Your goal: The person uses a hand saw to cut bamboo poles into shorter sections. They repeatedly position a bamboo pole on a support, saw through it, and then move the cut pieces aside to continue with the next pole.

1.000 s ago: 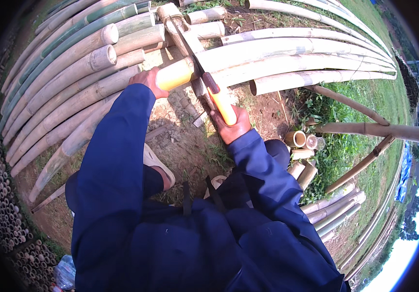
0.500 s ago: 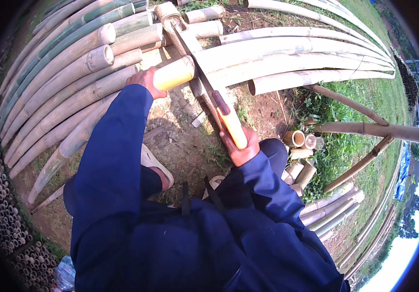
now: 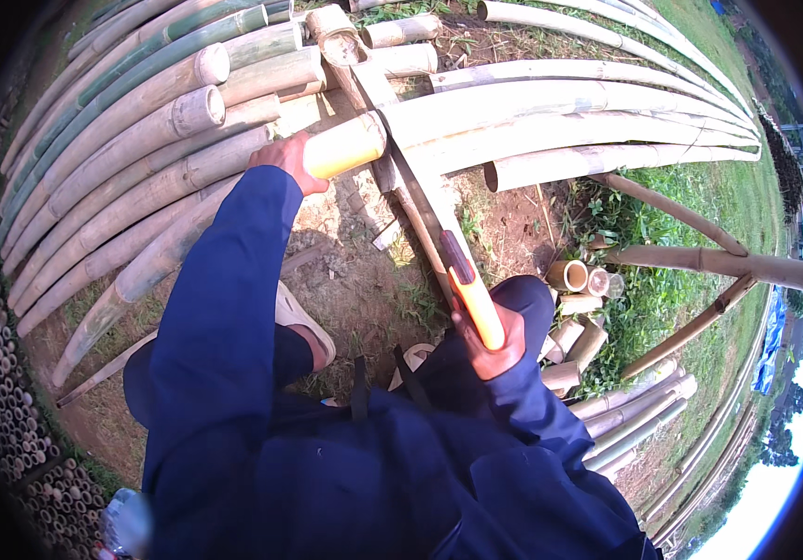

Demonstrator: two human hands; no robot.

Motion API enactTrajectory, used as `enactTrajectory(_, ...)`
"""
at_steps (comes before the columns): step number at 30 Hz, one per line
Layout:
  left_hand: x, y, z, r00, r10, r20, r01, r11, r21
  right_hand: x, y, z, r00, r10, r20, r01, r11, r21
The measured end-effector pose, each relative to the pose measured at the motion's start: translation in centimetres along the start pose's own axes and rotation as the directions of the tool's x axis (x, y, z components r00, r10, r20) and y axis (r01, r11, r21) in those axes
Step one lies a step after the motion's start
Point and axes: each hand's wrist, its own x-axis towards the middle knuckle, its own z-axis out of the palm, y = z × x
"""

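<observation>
My left hand (image 3: 287, 161) is closed round the near-left end of a sunlit bamboo pole (image 3: 504, 101), at its yellowish end piece (image 3: 347, 146). In my right hand (image 3: 492, 338) is the orange handle of a handsaw (image 3: 483, 313), fingers wrapped round it. The saw's long blade runs up and left from the handle and lies across the pole, just right of the end piece. How deep the blade sits in the bamboo I cannot tell. Under the pole, a bamboo support (image 3: 364, 89) slants down toward my right knee.
Several long bamboo poles (image 3: 140, 177) lie side by side at the left, more (image 3: 597, 159) at the upper right. Short cut bamboo pieces (image 3: 569, 275) are heaped beside my right knee. A bamboo frame (image 3: 714, 259) stands at the right. Stacked bamboo tubes (image 3: 9, 401) fill the far left.
My right hand has drawn the saw back toward me, down and to the right, along the cut line. My left hand keeps its hold on the bamboo's end; the whole view has shifted slightly.
</observation>
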Motion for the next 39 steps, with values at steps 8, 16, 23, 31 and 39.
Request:
enactTrajectory(8,0.0,-0.1,-0.9,1.000,-0.010,0.018,0.010,1.000,-0.008,8.9,-1.2,3.4,0.994,-0.093,0.059,0.097,0.993,-0.069)
enactTrajectory(16,0.2,0.0,-0.3,1.000,-0.010,0.013,0.010,1.000,-0.015,-1.7,-1.4,-0.6,1.000,-0.005,-0.015,0.003,0.997,-0.079)
enactTrajectory(23,0.2,0.1,-0.9,1.000,0.004,0.031,-0.004,1.000,-0.003,6.2,-0.9,1.9,0.996,-0.022,0.083,0.029,0.996,-0.087)
enactTrajectory(31,0.4,-0.3,-0.4,1.000,0.030,-0.004,-0.030,0.999,-0.011,2.6,-1.3,0.0,0.997,0.078,0.008,-0.077,0.997,-0.026)
enactTrajectory(39,0.8,-0.3,-0.4,1.000,0.016,0.010,-0.016,1.000,-0.001,0.1,-2.5,-0.7,0.999,0.028,-0.027,-0.030,0.998,-0.061)
